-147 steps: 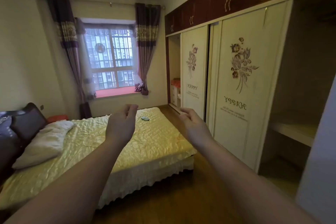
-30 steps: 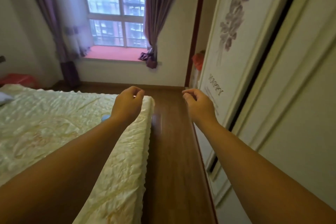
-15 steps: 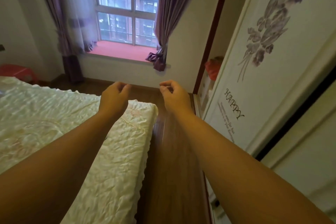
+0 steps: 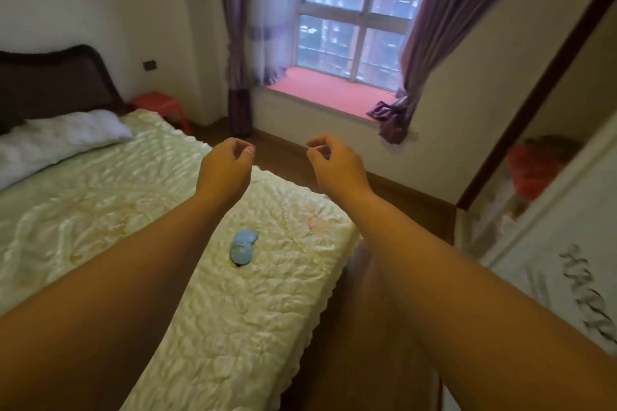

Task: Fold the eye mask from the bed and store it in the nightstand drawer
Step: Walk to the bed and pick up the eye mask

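Observation:
A small light-blue eye mask [image 4: 243, 246] lies on the pale yellow quilted bed [image 4: 100, 210], near the bed's foot corner. My left hand [image 4: 224, 167] hovers above the bed, beyond the mask, fingers curled loosely with nothing in them. My right hand [image 4: 335, 165] is held out at the same height over the floor past the bed corner, fingers curled, also holding nothing. Both forearms stretch forward, one on each side of the mask. No nightstand drawer can be made out.
A white pillow [image 4: 56, 140] and dark headboard [image 4: 50, 80] are at the left. A red stool [image 4: 160, 105] stands beside the bed. Window with red sill [image 4: 330, 90] and purple curtains ahead. White wardrobe doors [image 4: 551, 260] on the right; a wooden floor strip [image 4: 360, 327] runs between.
The view has turned left and down toward the bed, so the blue eye mask, previously hidden by my left arm, now shows between my forearms. Both hands stay empty.

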A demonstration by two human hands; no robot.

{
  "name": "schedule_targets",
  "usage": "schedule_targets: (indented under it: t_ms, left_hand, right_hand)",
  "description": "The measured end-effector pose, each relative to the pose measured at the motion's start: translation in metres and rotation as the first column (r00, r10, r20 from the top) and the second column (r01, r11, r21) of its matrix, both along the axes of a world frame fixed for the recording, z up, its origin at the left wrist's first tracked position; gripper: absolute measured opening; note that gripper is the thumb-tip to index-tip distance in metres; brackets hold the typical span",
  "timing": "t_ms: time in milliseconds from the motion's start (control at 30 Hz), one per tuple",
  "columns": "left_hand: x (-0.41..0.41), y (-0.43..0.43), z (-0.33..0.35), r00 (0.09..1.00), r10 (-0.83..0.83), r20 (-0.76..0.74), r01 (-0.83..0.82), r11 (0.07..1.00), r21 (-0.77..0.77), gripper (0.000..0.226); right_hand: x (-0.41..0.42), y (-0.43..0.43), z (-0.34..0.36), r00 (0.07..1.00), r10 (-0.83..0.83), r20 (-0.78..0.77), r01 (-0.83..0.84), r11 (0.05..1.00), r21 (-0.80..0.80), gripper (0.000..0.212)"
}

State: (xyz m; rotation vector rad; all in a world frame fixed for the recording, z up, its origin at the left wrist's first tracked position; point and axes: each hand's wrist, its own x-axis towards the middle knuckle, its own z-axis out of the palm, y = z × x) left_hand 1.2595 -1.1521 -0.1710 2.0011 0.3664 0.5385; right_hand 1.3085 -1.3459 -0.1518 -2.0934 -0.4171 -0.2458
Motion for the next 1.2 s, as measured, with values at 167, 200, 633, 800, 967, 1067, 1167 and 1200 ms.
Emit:
schedule_targets:
  t_ms: [167,200,633,800,967,1067,1167,1200]
  left_hand:
    - [0.054,-0.005,-0.012,0.979,0.199,-0.045,-0.199,0.980,0.014,0.020]
    - [0.063,-0.007,-0.016,0.973,0.223,-0.065,-0.222,0.975,0.028,0.021]
    - [0.150,0.065,-0.098,0.833,0.508,-0.219,-0.492,0.861,0.128,0.028]
    - [0.194,0.089,-0.121,0.811,0.509,-0.289,-0.489,0.860,0.144,0.030]
    - [0.221,0.111,-0.142,0.762,0.518,-0.388,-0.468,0.855,0.222,0.035]
    - [0.232,0.120,-0.164,0.712,0.543,-0.445,-0.489,0.838,0.242,0.036]
    - [0.244,0.118,-0.184,0.656,0.580,-0.483,-0.531,0.810,0.250,0.036]
    - [0.249,0.116,-0.190,0.638,0.593,-0.491,-0.542,0.799,0.261,0.036]
  right_hand:
    - [0.094,0.008,-0.007,0.985,0.173,-0.010,-0.173,0.982,-0.074,0.007]
    - [0.109,0.012,-0.009,0.977,0.213,-0.016,-0.213,0.973,-0.091,0.008]
    - [0.224,0.133,-0.077,0.820,0.556,-0.136,-0.572,0.797,-0.194,0.026]
    - [0.267,0.164,-0.105,0.813,0.557,-0.170,-0.583,0.776,-0.242,0.023]
    - [0.311,0.195,-0.133,0.789,0.572,-0.225,-0.614,0.721,-0.320,0.025]
    - [0.333,0.206,-0.159,0.745,0.605,-0.280,-0.666,0.649,-0.368,0.029]
    - [0.354,0.213,-0.184,0.703,0.637,-0.317,-0.709,0.589,-0.388,0.032]
    - [0.361,0.215,-0.193,0.690,0.646,-0.326,-0.721,0.576,-0.386,0.033]
